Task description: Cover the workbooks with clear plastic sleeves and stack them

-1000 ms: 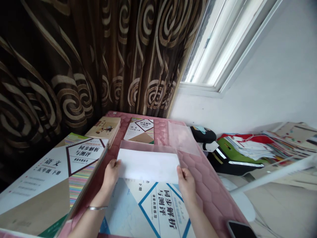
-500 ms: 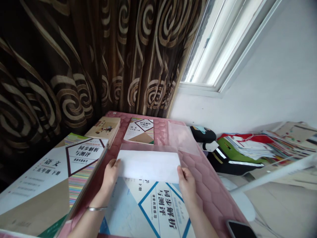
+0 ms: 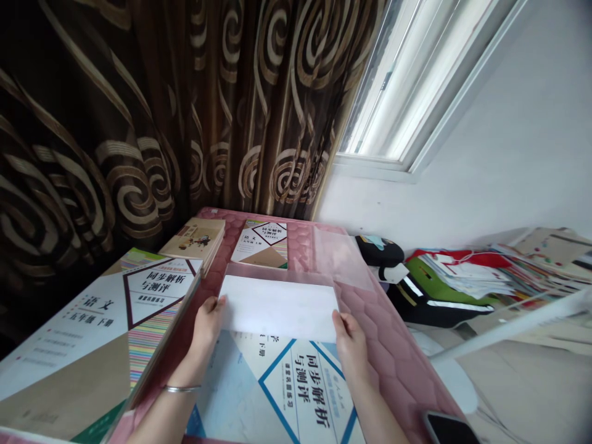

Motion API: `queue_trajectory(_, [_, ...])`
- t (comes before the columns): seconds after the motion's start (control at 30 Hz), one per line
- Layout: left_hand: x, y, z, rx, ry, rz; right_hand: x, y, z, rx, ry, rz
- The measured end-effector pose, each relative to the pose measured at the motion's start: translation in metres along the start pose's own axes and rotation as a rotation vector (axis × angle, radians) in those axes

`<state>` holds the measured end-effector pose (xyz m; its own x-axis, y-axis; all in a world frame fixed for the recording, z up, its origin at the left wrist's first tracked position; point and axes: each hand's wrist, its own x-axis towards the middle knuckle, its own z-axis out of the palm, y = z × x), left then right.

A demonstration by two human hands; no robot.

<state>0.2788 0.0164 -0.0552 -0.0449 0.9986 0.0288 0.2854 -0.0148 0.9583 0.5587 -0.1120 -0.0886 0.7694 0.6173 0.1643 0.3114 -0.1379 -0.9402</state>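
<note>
A blue and white workbook (image 3: 277,388) lies flat on the pink quilted surface (image 3: 393,351) in front of me. Over its far end sits a translucent plastic cover sleeve (image 3: 277,302), with a white flap showing through it. My left hand (image 3: 206,330) pinches the sleeve's left edge, a silver bangle on that wrist. My right hand (image 3: 350,345) pinches the sleeve's right edge. Both thumbs rest on top of the sleeve.
A large workbook stack (image 3: 92,333) lies at the left. Two smaller books (image 3: 197,240) (image 3: 263,243) lie at the far end before a brown swirl curtain (image 3: 161,105). A loose clear sleeve (image 3: 340,253) lies far right. A phone (image 3: 451,428) is at the near right edge. Bags and papers (image 3: 462,277) pile up beyond.
The sleeve has slid slightly nearer over the workbook's far end, covering a little more of the cover. Both hands have kept their grip and barely shifted.
</note>
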Motion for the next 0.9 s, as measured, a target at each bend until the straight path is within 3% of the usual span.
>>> queue_trajectory(0.17, [0.001,0.002,-0.001,-0.04,-0.012,-0.03,0.001,0.004,0.001,-0.06,0.003,-0.014])
queue_trajectory(0.43, [0.002,-0.006,0.001,-0.008,0.008,0.025,-0.001,-0.004,0.0,0.116,-0.009,0.071])
queue_trajectory(0.77, [0.004,-0.001,0.001,-0.077,0.014,-0.034,0.001,-0.005,-0.001,-0.084,0.025,-0.03])
queue_trajectory(0.9, [0.004,-0.004,0.002,-0.056,-0.005,-0.017,-0.001,-0.008,-0.002,0.06,-0.009,0.059])
